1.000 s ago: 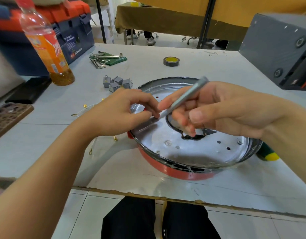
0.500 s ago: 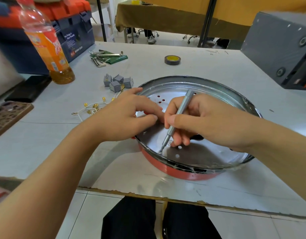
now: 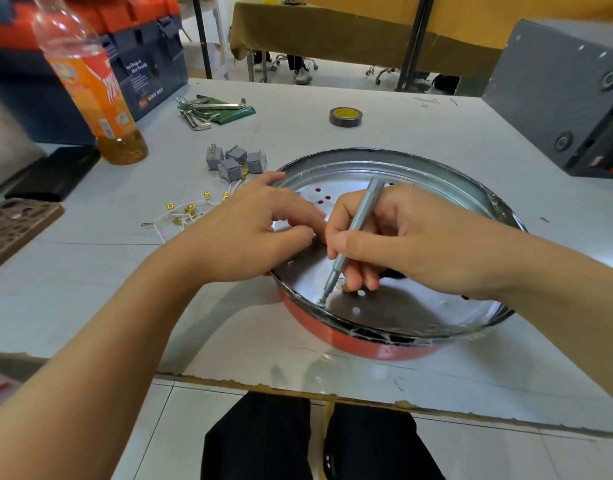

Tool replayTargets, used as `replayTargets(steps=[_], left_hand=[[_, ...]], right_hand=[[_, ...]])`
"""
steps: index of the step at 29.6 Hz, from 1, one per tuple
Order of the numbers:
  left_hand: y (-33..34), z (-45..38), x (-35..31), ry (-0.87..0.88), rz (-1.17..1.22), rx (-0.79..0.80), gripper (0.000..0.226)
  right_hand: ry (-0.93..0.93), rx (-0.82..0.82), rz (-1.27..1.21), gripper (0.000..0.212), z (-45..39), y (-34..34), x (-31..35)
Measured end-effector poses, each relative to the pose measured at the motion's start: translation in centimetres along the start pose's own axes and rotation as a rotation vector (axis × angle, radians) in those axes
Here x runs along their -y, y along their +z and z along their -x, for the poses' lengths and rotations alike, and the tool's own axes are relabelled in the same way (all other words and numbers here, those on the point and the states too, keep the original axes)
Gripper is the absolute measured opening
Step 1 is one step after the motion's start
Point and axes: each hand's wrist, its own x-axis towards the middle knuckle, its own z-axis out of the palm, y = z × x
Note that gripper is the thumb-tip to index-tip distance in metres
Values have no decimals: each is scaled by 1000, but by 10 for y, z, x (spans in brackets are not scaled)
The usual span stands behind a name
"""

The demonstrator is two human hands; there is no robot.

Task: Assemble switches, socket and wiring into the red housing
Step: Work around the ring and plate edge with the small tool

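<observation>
Your right hand (image 3: pixel 395 244) grips the screwdriver (image 3: pixel 353 237), tip at the near rim of the red housing (image 3: pixel 367 344), frame centre; left hand (image 3: pixel 249 226) rests loosely curled on its edge. Switches (image 3: pixel 234 161) and wiring (image 3: pixel 184 213) lie uninstalled on the desk (image 3: pixel 90 289), upper left; assembly looks barely begun.

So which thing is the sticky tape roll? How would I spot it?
Start at the big round red housing in the middle of the white table, then look past its far rim. The tape roll lies flat there, alone: a small dark ring with a yellow centre, unlike the grey switches to its left.
</observation>
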Motion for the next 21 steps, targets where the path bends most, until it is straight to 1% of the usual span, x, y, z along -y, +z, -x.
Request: replayTargets(steps=[4, 8, 11, 14, 17, 19, 21], left_hand=[[0, 0, -2, 13, 3, 8, 30], [0, 0, -2, 40, 7, -9, 32], [1, 1, -2, 39, 11, -12, 31], [1, 1, 0, 30, 9, -16, 29], [2, 1, -1, 41, 21, -31, 27], [2, 2, -2, 36, 52, -63, 26], [1, 2, -2, 32, 75, -63, 25]], right_hand=[[-27, -6, 68, 16, 0, 0, 2], [-60, -4, 134, 14, -2, 0, 5], [-54, 55, 192, 11, -3, -5, 10], [-57, 104, 238, 4, -3, -10, 16], [-86, 118, 277, 10, -6, -15, 23], [-108, 140, 328, 12, -7, -17, 30], [-126, 147, 401, 12, -10, -19, 37]])
